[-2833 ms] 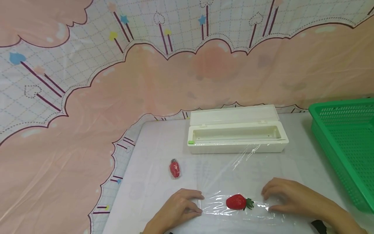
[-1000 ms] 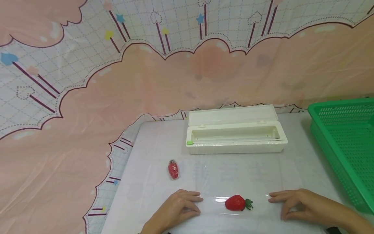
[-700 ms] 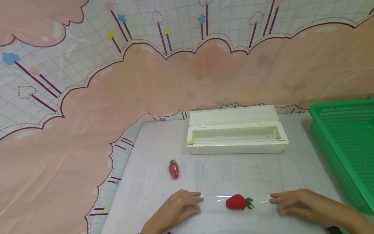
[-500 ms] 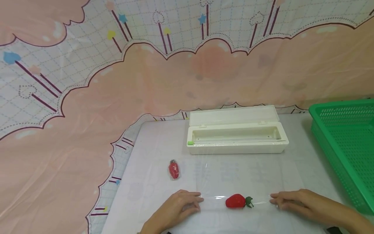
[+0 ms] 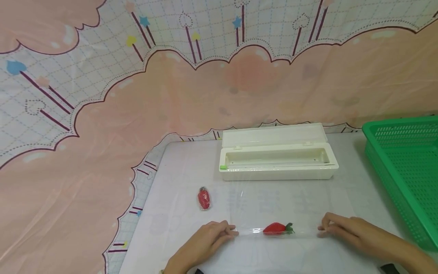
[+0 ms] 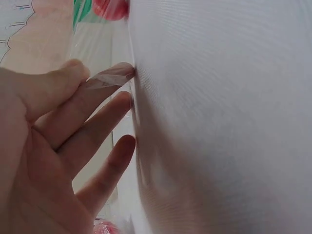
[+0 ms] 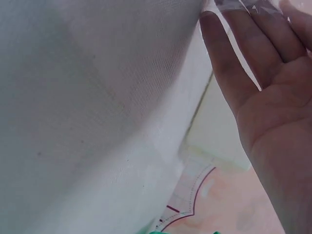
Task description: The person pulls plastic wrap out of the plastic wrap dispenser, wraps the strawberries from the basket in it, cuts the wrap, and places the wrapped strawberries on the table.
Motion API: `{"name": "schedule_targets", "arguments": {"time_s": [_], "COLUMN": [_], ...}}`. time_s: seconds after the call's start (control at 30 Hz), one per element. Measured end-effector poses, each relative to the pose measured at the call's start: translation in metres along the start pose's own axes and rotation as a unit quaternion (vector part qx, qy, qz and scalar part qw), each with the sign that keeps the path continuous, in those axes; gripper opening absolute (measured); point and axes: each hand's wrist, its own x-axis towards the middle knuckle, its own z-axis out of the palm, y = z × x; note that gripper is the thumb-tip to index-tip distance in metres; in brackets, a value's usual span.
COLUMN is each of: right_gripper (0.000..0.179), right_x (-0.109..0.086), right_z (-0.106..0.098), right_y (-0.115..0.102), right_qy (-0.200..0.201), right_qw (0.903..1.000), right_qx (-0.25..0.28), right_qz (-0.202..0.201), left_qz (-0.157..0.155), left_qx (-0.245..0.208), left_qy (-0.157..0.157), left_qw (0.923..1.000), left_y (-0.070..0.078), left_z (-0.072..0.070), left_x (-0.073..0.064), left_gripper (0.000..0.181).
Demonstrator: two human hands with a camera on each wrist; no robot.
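A red strawberry point(image 5: 275, 228) with green leaves lies on its side between my hands in the head view. A strip of clear plastic wrap point(image 5: 248, 231) stretches across it and partly covers its near side. My left hand point(image 5: 202, 243) pinches the strip's left end; the left wrist view shows film point(image 6: 109, 79) between thumb and forefinger, the other fingertips touching the table. At the right end, my right hand point(image 5: 356, 236) holds the film with thumb and bent fingers. Film point(image 7: 253, 7) crosses those fingers at the top of the right wrist view; the thumb's contact is mostly cut off.
A long white box point(image 5: 278, 173) with its lid raised stands at the back. Left of it, nearer me, lies a smaller wrapped red fruit point(image 5: 203, 198). A green basket point(image 5: 383, 171) stands at the right on the white table point(image 5: 171, 228); a patterned cloth point(image 5: 205, 99) hangs behind.
The near part of the film has come up over the strawberry, which has shifted slightly away from me. My right fingers, straighter before, have bent and risen; the left hand has barely moved.
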Motion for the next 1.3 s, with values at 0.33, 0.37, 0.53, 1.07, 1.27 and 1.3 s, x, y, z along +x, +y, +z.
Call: {"name": "schedule_targets", "arguments": {"time_s": [0.33,0.37,0.53,1.07,1.27,1.3], "right_gripper": [0.013,0.013,0.014,0.010,0.011,0.011], "right_x": [0.006,0.007,0.014,0.030,0.033,0.033], "right_z": [-0.004,-0.005,-0.006,-0.010,-0.007,-0.007], "right_y": [-0.002,-0.002,0.001,-0.005,-0.005,-0.005], "right_qy": [0.039,0.039,0.049,0.063,0.074,0.076], "right_qw": [0.9991,0.9991,0.9987,0.9933,0.9905,0.9899], "right_qx": [0.003,0.008,0.012,0.028,0.024,0.025], "right_qz": [0.015,0.016,0.006,0.093,0.113,0.117], "left_qz": [0.002,-0.005,-0.025,-0.077,-0.094,-0.099], "left_qx": [-0.054,-0.058,-0.068,-0.092,-0.096,-0.095], "left_qy": [0.069,0.068,0.056,0.060,0.062,0.062], "left_qw": [0.9962,0.9959,0.9958,0.9910,0.9890,0.9886], "left_y": [-0.003,-0.002,0.001,0.008,0.005,0.005], "left_z": [0.002,0.001,-0.003,-0.013,-0.015,-0.014], "left_x": [0.006,0.006,0.012,0.029,0.038,0.039], "left_gripper": [0.010,0.010,0.013,0.012,0.012,0.012]}}
